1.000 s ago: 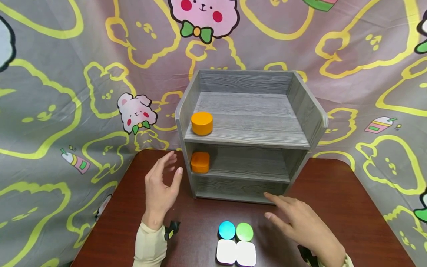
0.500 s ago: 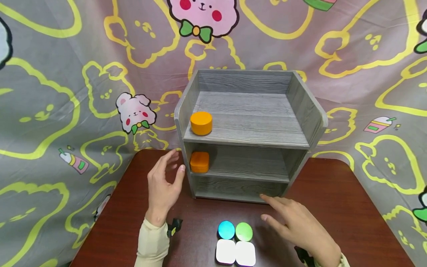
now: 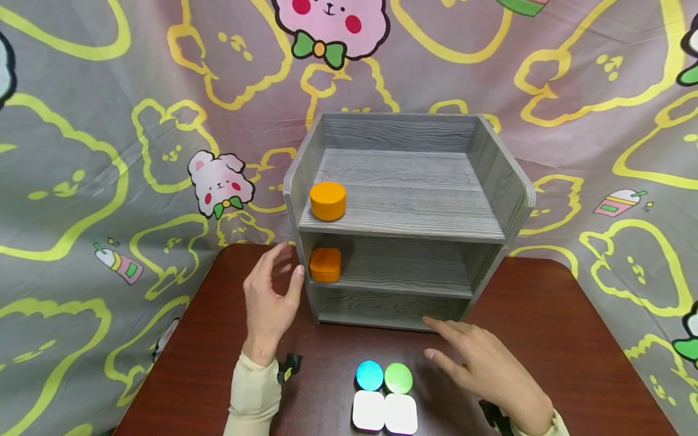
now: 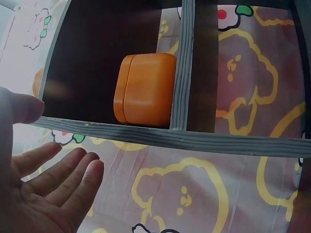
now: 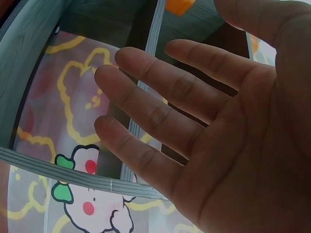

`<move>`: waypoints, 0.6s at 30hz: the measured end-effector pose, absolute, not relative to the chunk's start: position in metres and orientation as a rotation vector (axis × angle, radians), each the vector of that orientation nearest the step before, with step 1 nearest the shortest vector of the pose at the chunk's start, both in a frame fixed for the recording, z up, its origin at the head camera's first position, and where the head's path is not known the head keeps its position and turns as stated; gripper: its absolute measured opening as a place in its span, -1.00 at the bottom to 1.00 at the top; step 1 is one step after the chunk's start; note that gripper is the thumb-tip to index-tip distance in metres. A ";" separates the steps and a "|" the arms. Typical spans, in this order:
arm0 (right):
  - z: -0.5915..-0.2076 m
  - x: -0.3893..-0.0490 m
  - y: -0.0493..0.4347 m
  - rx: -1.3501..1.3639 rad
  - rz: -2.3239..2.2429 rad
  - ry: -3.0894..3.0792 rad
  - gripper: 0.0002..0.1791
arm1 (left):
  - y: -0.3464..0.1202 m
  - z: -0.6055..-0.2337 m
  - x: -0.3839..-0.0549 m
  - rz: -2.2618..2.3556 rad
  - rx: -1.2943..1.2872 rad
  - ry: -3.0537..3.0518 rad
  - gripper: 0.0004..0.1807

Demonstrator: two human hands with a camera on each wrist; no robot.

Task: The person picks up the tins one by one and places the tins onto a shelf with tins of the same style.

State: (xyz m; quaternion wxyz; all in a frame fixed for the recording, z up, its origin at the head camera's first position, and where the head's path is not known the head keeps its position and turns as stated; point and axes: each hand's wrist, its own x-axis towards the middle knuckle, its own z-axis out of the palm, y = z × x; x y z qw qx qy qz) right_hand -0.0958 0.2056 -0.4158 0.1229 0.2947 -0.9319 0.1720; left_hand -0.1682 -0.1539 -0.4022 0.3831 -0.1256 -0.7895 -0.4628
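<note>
My left hand hovers beside the left side panel of a grey wood-grain shelf unit, thumb and fingers spread apart with nothing between them. Nearest to it, an orange square box with rounded corners sits at the left end of the middle shelf; the left wrist view shows that orange box against the shelf board. An orange round box stands on the top shelf at the left. My right hand is held in front of the unit's lower right part, fingers extended and holding nothing, as the right wrist view confirms.
On the table, between my hands, are a blue round lid and a green round lid. Two white square-topped boxes lie side by side just in front of them. Behind the unit hangs a patterned cloth.
My left hand has drifted slightly right, closer to the shelf's side panel. My right hand has shifted a little to the left. The boxes have stayed in place.
</note>
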 end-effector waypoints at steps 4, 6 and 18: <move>-0.418 -0.096 0.204 0.885 0.488 -2.684 -0.49 | -0.153 -0.403 -0.170 -1.190 -0.322 -2.003 -0.51; -0.419 -0.097 0.204 0.890 0.485 -2.679 -0.49 | -0.153 -0.404 -0.170 -1.191 -0.321 -2.000 -0.51; -0.423 -0.099 0.200 0.902 0.464 -2.690 -0.50 | -0.149 -0.402 -0.174 -1.197 -0.316 -1.978 -0.54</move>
